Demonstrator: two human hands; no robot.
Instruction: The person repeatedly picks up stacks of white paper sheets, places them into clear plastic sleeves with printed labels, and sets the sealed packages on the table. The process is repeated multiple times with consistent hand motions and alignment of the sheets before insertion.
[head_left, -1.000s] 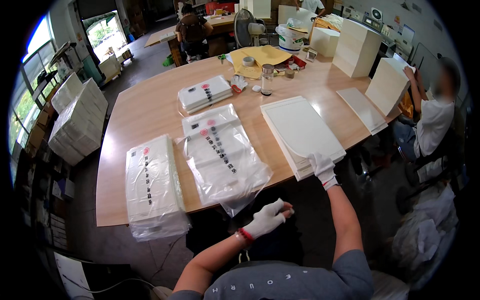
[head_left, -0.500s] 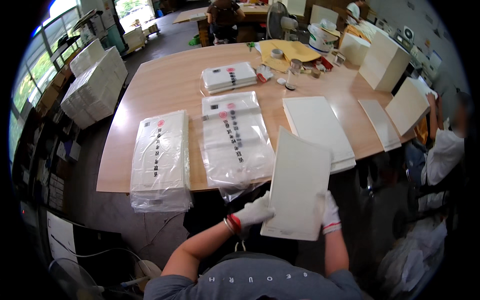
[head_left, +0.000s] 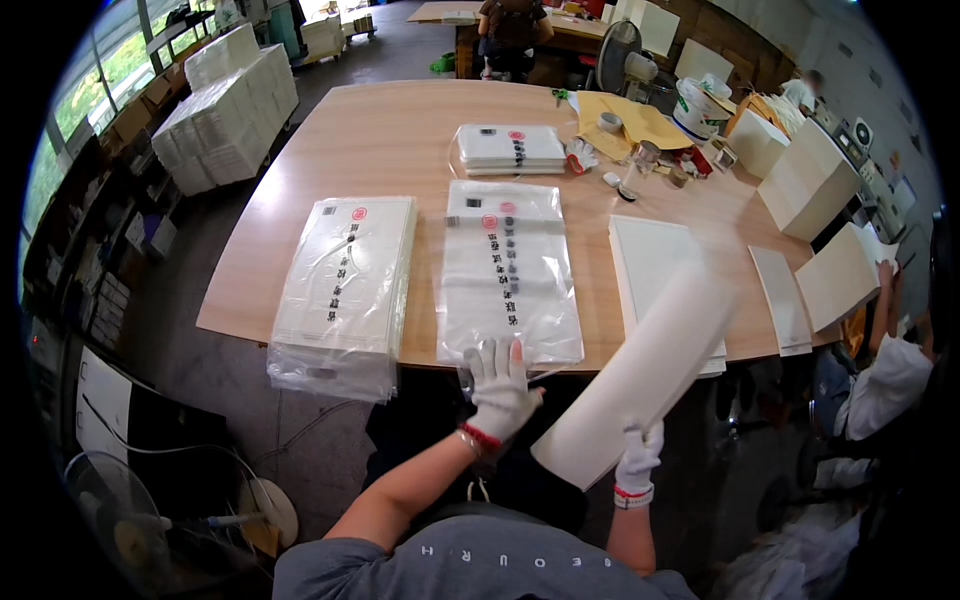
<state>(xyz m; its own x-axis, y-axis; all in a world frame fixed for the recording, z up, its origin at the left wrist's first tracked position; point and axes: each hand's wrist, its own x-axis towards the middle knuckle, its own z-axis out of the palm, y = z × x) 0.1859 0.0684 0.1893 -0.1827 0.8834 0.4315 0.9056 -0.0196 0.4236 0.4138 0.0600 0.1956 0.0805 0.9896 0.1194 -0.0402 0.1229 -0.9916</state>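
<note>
My right hand [head_left: 638, 462], in a white glove with a red and white cuff, grips a curved sheaf of off-white paper sheets [head_left: 640, 370] by its edge. The sheaf is tilted and bowed over the table's front edge. My left hand [head_left: 500, 395], gloved with one bare fingertip showing, lies with fingers stretched out on the near end of a clear printed plastic bag [head_left: 512, 270]. That bag rests flat on the table. To its left is a pile of filled plastic bags [head_left: 345, 265]. Behind the raised sheaf lies a stack of off-white paper [head_left: 650, 255], partly hidden.
More folded bags [head_left: 510, 150] lie farther back. Brown paper [head_left: 630, 118], tape rolls, a jar [head_left: 640, 170] and a white bucket [head_left: 700, 105] stand at the back right. At right, a co-worker's hand [head_left: 886, 270] touches a paper block [head_left: 845, 275]. A fan [head_left: 618, 55] stands behind.
My left hand has let go of the paper sheaf and moved onto the plastic bag's near end. The sheaf, now in my right hand alone, has tilted to the right and bowed.
</note>
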